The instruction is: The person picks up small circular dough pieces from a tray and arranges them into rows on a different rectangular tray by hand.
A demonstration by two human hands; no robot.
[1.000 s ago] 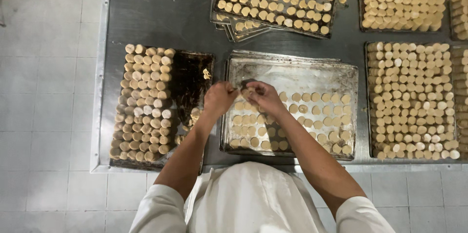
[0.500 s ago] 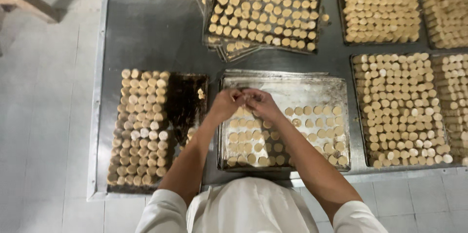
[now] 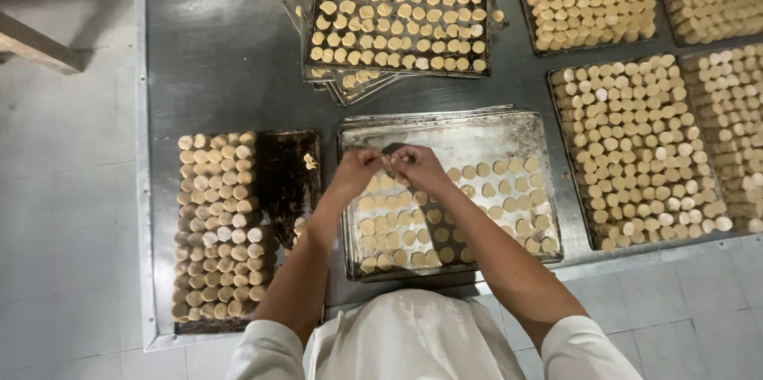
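My left hand (image 3: 359, 167) and my right hand (image 3: 415, 165) meet fingertip to fingertip over the worn metal baking tray (image 3: 445, 127) in front of me. Between the fingers sits a small pale dough piece (image 3: 388, 164), mostly hidden. The tray's near half holds rows of flattened round dough discs (image 3: 413, 237); its far strip is bare. To my left a dark tray (image 3: 290, 173) carries packed upright dough cylinders (image 3: 218, 225) on its left side, with its right part bare.
All trays rest on a steel table (image 3: 222, 54). A stack of trays (image 3: 397, 14) topped with spaced discs lies behind. Full trays of dough cylinders (image 3: 636, 149) stand to the right and far right. Tiled floor (image 3: 56, 189) runs along the left.
Both hands have come closer together over the middle tray and now touch at the fingertips. The view has shifted slightly to the right.
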